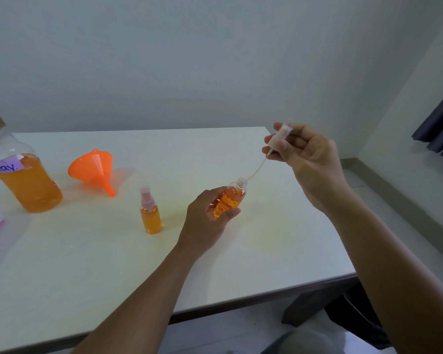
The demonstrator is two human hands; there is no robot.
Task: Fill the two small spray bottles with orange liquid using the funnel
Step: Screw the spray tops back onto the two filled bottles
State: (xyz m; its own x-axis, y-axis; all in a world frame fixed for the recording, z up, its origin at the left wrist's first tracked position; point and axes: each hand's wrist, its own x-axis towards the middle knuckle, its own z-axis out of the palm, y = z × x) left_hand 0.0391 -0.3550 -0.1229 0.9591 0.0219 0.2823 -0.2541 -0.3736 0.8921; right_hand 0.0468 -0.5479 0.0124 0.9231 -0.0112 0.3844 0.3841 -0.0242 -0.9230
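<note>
the uncapped spray bottle (229,200), full of orange liquid, tilts in the curled fingers (230,213) of the left hand (207,221). the right hand (309,159) pinches the pump cap (279,139), its tube tip at the bottle mouth. on the counter (240,264), left of the gripping fingers: capped spray bottle (150,215), funnel (92,167), jar (23,180).

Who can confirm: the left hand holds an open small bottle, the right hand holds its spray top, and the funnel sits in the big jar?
Not quite: the head view shows the funnel lying on its side on the table, beside the jar. The rest holds.
</note>
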